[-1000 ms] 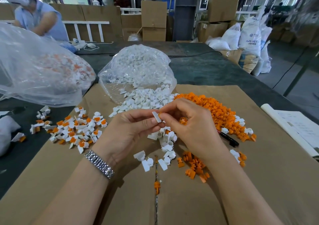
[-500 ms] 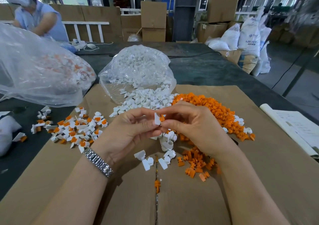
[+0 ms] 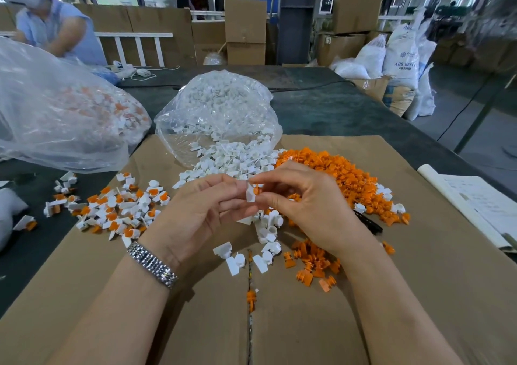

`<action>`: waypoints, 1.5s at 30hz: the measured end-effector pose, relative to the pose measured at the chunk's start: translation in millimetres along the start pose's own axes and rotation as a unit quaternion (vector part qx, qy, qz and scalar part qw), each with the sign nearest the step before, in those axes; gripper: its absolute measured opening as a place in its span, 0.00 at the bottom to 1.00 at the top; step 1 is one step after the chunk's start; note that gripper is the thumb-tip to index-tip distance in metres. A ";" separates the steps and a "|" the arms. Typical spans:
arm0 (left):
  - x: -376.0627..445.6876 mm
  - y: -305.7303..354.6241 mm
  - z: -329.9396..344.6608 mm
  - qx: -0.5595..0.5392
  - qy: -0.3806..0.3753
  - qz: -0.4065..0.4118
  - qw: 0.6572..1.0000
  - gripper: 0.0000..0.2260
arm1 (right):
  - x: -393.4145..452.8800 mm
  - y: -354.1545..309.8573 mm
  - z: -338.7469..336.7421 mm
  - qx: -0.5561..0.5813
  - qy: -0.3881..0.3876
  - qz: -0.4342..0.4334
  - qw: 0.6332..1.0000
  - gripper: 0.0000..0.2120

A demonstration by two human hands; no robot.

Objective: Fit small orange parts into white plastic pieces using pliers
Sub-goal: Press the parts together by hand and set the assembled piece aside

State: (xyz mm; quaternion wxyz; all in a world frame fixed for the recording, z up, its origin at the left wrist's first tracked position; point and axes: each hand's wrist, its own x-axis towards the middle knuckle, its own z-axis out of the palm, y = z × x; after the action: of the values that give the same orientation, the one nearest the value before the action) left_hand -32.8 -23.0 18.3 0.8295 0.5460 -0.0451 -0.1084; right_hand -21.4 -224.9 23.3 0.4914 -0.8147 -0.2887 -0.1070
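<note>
Looking forward and down from head height, wide-angle, close over the brown cardboard sheet (image 3: pixel 363 294) filling the lower frame; taking in the dark green table (image 3: pixel 321 113) at mid-frame and stacked brown cardboard boxes (image 3: pixel 245 29) along the top.
</note>
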 end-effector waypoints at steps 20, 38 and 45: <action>0.8 -3.1 -1.0 0.060 0.056 0.006 0.997 0.08 | -0.3 -3.1 4.3 -0.007 0.005 0.001 1.000 0.13; -0.1 -1.6 -0.2 0.064 0.083 0.041 0.994 0.07 | -2.0 11.2 -22.1 -0.217 0.088 0.179 0.955 0.14; 1.4 -1.9 -1.4 0.071 0.088 0.057 0.992 0.12 | -5.3 22.8 -37.2 -0.350 -0.057 0.387 0.851 0.25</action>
State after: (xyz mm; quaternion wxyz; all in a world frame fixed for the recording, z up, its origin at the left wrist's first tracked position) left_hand -31.5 -22.8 16.0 0.7945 0.6071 -0.0104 -0.0094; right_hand -8.4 -266.9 22.4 0.1577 -0.9833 0.0791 0.0441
